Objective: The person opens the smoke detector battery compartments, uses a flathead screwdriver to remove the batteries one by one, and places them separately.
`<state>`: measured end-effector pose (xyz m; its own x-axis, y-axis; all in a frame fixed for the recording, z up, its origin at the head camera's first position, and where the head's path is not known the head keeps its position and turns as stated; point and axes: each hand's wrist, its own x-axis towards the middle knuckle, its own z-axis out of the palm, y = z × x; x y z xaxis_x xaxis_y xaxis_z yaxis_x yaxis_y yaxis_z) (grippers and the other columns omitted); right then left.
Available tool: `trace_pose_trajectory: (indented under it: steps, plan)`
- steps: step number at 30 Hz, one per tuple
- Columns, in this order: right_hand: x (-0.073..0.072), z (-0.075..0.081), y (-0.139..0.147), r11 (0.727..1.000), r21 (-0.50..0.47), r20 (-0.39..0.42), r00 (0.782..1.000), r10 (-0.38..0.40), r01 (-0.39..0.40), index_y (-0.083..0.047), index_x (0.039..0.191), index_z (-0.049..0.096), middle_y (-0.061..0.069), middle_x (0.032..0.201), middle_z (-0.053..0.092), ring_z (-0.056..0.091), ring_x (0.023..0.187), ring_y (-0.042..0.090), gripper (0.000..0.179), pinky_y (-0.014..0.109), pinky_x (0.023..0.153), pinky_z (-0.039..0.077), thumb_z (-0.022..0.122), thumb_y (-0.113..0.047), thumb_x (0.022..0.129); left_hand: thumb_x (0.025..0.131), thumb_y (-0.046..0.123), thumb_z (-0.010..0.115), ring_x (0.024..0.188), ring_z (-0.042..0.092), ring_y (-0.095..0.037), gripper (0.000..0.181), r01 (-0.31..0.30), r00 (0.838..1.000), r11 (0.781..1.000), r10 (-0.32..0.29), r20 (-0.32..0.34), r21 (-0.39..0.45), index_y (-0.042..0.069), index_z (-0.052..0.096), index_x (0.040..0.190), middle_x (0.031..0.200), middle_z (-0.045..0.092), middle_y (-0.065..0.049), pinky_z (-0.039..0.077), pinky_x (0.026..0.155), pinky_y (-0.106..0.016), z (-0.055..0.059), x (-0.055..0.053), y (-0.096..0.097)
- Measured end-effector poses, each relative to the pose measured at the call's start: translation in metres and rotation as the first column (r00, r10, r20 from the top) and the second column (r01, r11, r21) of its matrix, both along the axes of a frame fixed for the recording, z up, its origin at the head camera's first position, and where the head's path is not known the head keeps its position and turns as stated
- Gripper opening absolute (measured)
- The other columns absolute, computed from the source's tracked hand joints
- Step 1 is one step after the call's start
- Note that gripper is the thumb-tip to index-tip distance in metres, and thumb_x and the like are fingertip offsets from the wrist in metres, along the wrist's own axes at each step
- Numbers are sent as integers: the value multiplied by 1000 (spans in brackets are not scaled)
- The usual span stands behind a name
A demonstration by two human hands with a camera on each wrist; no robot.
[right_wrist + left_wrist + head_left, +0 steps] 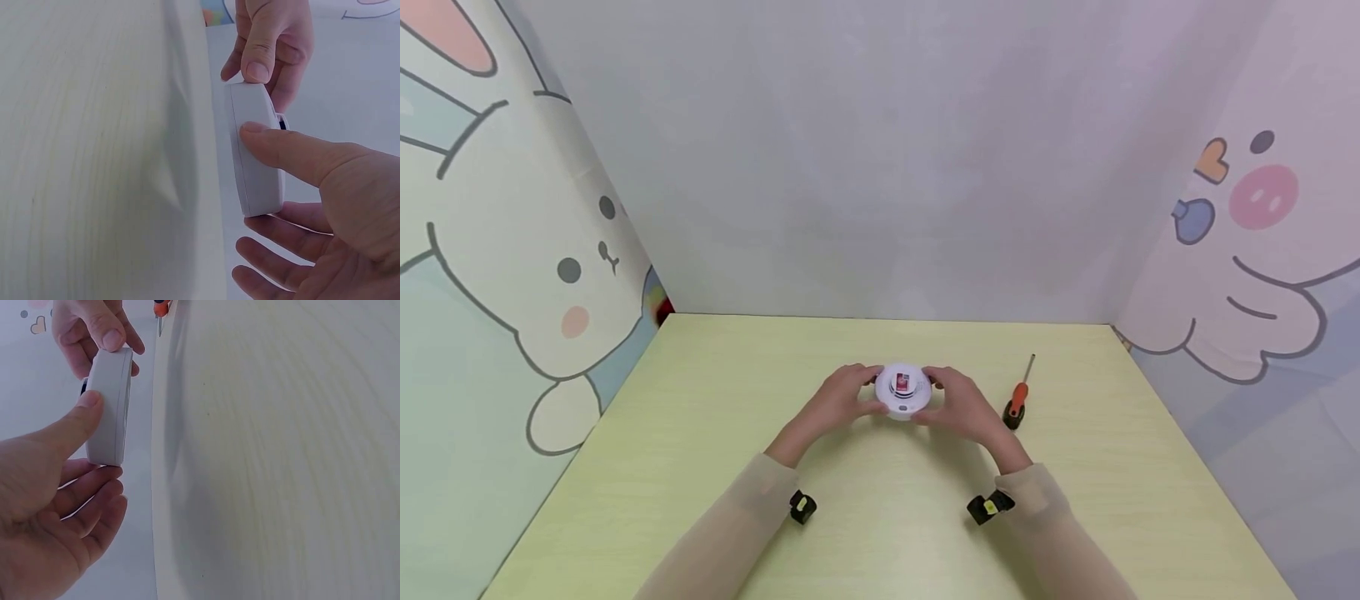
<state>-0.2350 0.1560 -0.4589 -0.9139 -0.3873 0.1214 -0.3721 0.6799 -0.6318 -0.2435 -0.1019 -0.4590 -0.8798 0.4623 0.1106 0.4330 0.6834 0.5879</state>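
A round white smoke detector (903, 404) with a red label on its raised centre is held above the table between both hands. My left hand (842, 398) grips its left side, thumb on the near edge and fingers on the far edge. From the right side, my right hand (961, 406) grips it the same way. Both wrist views show the smoke detector (110, 419) edge-on, with a thin seam running around its rim. In the right wrist view the thumb presses the casing (259, 175). Its underside is hidden in the head view.
A screwdriver (1018, 396) with an orange and black handle lies right of the right hand, its tip pointing away. The pale wooden table (737, 358) ends at a light curtain (880, 167). Cartoon-printed sheets (572, 275) flank both sides.
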Motion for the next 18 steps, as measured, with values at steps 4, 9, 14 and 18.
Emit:
trace_pose_trajectory:
  steps: [4, 9, 14, 18]
  plan:
    - [3, -2, -4, 1000, -22, -2, 1000, 5, -5, -1, 144, 60, 14, 133, 68, 63, 118, 33, 75, 51, 101, 54, 96, -21, 81, 91, 31, 86, 129, 61, -31, 71, -8, 1000, 1000, 7, 5, 2, 5, 58, 151, 136, 69, -12, 47, 113, -51, -3, 3, -4]
    - [8, -7, -9, 1000, -22, 9, 1000, 7, -7, -2, 143, 61, 11, 132, 68, 63, 116, 29, 74, 48, 100, 54, 96, -22, 81, 89, 29, 88, 125, 63, -29, 68, -3, 1000, 1000, 3, 0, -5, 6, 61, 148, 132, 71, -10, 49, 110, -49, -4, 7, -8]
    - [13, -5, -14, 1000, -24, 29, 1000, -6, 7, -2, 141, 62, 10, 130, 68, 63, 116, 30, 74, 48, 99, 55, 97, -21, 78, 89, 29, 88, 122, 64, -27, 68, -9, 1000, 1000, 9, 21, -4, 6, 62, 146, 129, 71, -9, 51, 108, -48, -5, 12, -11]
    - [15, -2, -19, 1000, -20, 42, 999, -4, 5, -1, 140, 62, 11, 130, 68, 63, 116, 30, 74, 48, 99, 55, 98, -20, 78, 89, 28, 88, 123, 64, -27, 66, -20, 999, 1000, 20, 46, 8, 8, 62, 145, 130, 71, -8, 51, 108, -48, -4, 17, -15]
